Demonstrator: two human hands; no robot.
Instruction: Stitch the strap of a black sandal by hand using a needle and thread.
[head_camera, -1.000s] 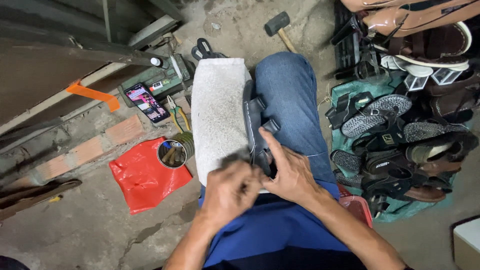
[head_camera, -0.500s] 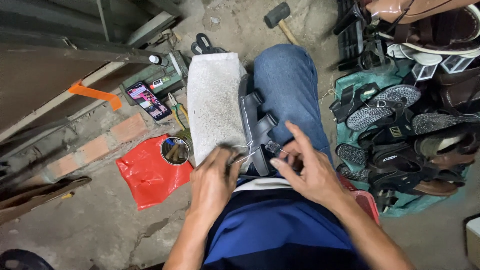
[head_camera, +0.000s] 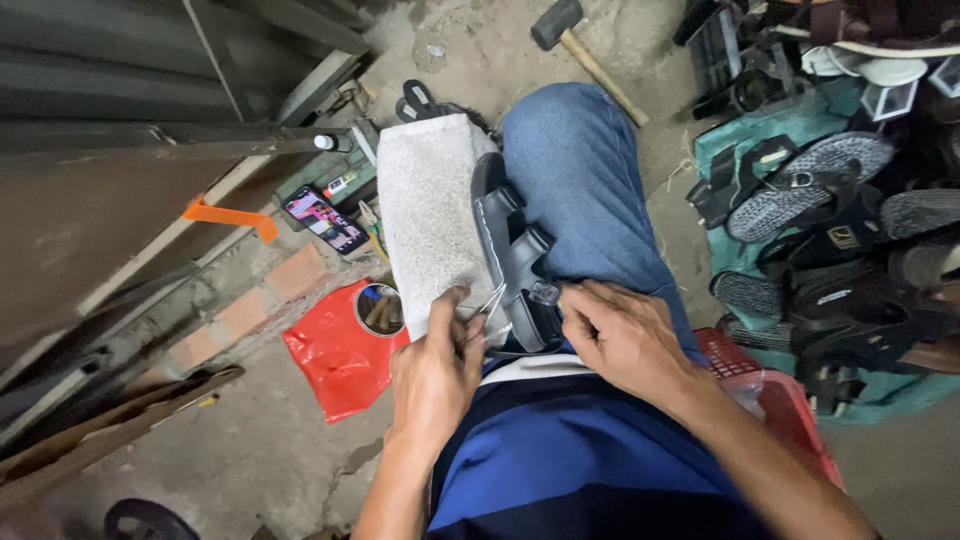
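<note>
A dark sandal (head_camera: 512, 262) lies on its edge between a grey stone block (head_camera: 430, 220) and my jeans-clad thigh (head_camera: 585, 185). My left hand (head_camera: 435, 375) pinches a thin metal needle or awl with pale thread by the sandal's heel end. My right hand (head_camera: 620, 338) grips the sandal's strap near that same end, fingers curled over it. The two hands sit close together just above my blue shirt.
A red plastic bag (head_camera: 335, 362) with a small round tin (head_camera: 380, 310) lies on the floor at left, beside a phone (head_camera: 325, 220) and a tool tray. A hammer (head_camera: 580, 40) and scissors (head_camera: 420, 100) lie beyond. Many sandals (head_camera: 830, 200) pile at right; a red basket (head_camera: 775, 390) sits by my hip.
My right hand has closed from spread fingers onto the sandal's strap. My left hand has shifted slightly, now drawing the needle and thread at the heel end. The view moved closer.
</note>
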